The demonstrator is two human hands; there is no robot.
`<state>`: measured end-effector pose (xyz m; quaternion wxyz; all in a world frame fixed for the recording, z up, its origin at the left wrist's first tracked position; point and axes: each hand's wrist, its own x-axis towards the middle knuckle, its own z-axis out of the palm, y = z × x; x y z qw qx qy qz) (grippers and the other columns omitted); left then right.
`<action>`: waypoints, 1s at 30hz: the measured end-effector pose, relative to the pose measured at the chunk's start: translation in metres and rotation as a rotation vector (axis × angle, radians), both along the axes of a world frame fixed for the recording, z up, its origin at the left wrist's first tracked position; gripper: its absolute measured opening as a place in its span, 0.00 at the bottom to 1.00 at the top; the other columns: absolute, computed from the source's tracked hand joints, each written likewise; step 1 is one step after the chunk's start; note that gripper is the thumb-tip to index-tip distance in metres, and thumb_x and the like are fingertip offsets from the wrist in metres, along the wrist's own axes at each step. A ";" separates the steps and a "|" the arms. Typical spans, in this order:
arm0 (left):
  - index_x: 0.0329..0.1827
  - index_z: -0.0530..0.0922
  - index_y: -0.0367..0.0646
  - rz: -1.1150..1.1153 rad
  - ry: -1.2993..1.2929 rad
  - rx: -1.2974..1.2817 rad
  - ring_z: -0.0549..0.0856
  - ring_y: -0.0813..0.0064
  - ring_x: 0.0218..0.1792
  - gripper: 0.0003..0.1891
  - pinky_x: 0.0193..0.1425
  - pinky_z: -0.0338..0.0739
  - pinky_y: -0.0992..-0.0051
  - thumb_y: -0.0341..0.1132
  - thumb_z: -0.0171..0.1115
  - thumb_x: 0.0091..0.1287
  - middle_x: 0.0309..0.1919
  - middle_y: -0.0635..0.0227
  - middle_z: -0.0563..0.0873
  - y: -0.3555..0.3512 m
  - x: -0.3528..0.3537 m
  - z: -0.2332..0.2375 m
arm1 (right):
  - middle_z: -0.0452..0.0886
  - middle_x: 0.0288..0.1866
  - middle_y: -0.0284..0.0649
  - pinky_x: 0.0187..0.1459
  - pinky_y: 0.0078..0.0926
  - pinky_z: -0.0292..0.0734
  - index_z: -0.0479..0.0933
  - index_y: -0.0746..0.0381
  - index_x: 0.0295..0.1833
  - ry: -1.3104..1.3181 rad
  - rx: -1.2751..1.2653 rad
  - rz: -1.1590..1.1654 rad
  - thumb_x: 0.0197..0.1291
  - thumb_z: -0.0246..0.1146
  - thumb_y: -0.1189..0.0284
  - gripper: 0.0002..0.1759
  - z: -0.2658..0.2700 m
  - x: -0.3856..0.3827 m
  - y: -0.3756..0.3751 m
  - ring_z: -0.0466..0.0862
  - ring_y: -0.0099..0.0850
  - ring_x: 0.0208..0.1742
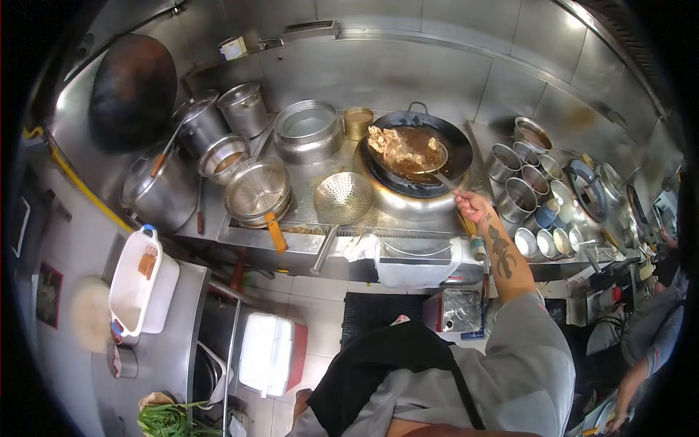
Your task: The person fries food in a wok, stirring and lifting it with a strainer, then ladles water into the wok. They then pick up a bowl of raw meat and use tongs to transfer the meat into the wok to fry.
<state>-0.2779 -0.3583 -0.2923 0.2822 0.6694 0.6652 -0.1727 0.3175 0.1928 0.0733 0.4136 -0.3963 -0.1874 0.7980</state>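
Note:
My right hand [475,207] is closed round the handle of a metal ladle [443,177], at the front right of a large black wok [460,146]. The ladle's bowl lies in the wok, among brown liquid and pieces of food [399,148] heaped toward the left side. The wok rests on a round steel burner ring. My left hand is not visible; only a bit of skin shows low beside the black apron [378,357]. A perforated metal skimmer [344,198] lies on the counter left of the wok, its handle over the front edge.
Left of the wok are a wide pot [308,135], a tin [357,124], strainers [256,188] and lidded pots. Several small containers [519,198] and bowls stand on the right. A white tub [131,306] sits lower left. Another person [641,328] works at the far right.

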 end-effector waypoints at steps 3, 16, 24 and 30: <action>0.26 0.82 0.51 0.006 0.002 0.005 0.84 0.65 0.36 0.06 0.38 0.78 0.63 0.38 0.58 0.54 0.31 0.65 0.84 -0.003 0.000 0.001 | 0.71 0.22 0.33 0.11 0.13 0.54 0.67 0.62 0.42 -0.047 0.029 -0.024 0.65 0.51 0.71 0.05 -0.001 -0.004 0.002 0.63 0.17 0.14; 0.25 0.82 0.50 -0.064 -0.014 0.036 0.84 0.64 0.35 0.06 0.37 0.78 0.62 0.38 0.58 0.54 0.29 0.64 0.84 0.022 0.004 -0.002 | 0.70 0.16 0.35 0.12 0.23 0.58 0.70 0.63 0.39 -0.927 0.302 -0.137 0.61 0.48 0.72 0.08 0.097 -0.048 0.019 0.66 0.23 0.12; 0.24 0.81 0.49 -0.083 -0.038 0.072 0.84 0.63 0.34 0.06 0.36 0.78 0.62 0.37 0.57 0.53 0.28 0.63 0.84 0.037 -0.001 -0.015 | 0.77 0.22 0.50 0.18 0.36 0.71 0.76 0.66 0.32 -1.671 0.805 0.071 0.60 0.51 0.71 0.12 0.088 -0.088 0.037 0.78 0.38 0.17; 0.23 0.81 0.49 -0.116 -0.044 0.087 0.84 0.63 0.33 0.07 0.36 0.77 0.61 0.37 0.57 0.53 0.27 0.63 0.84 0.039 -0.007 -0.021 | 0.80 0.31 0.57 0.32 0.41 0.77 0.79 0.67 0.40 -1.751 1.178 0.095 0.58 0.50 0.72 0.13 0.096 -0.078 0.004 0.83 0.49 0.30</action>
